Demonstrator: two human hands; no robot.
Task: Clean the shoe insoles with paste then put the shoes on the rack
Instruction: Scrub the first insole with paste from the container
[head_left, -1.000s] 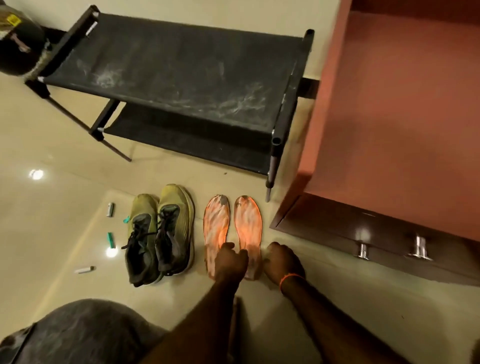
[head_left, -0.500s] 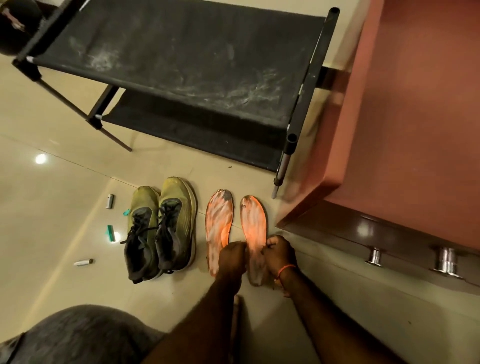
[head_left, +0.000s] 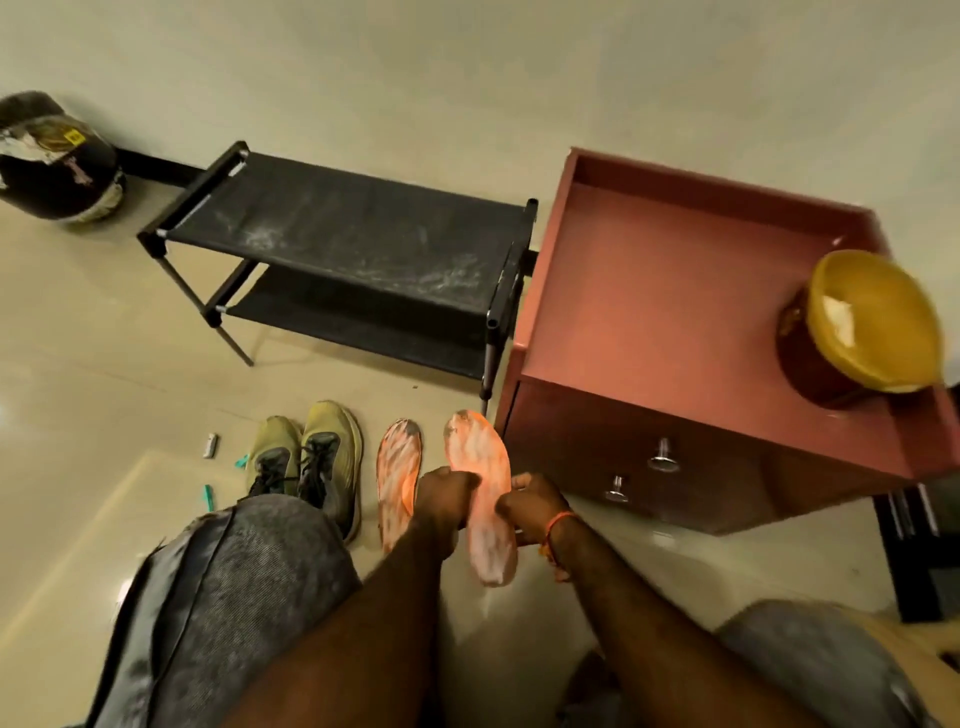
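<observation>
The right insole, smeared with white paste, is lifted off the floor, pinched at its edges by the left hand and right hand. The other insole lies just left, beside the green shoes; the black rack stands farther off.

The glossy beige tiled floor carries a black two-tier fabric shoe rack against the wall. Just right of it stands a reddish-brown cabinet, and a yellow bowl sits on its top. In front of the rack, a pair of olive-green laced sneakers lies side by side. Just right of them lies an orange insole smeared with white paste. Small green and white bits lie scattered left of the sneakers. A dark round bag rests at the far left by the wall.
</observation>
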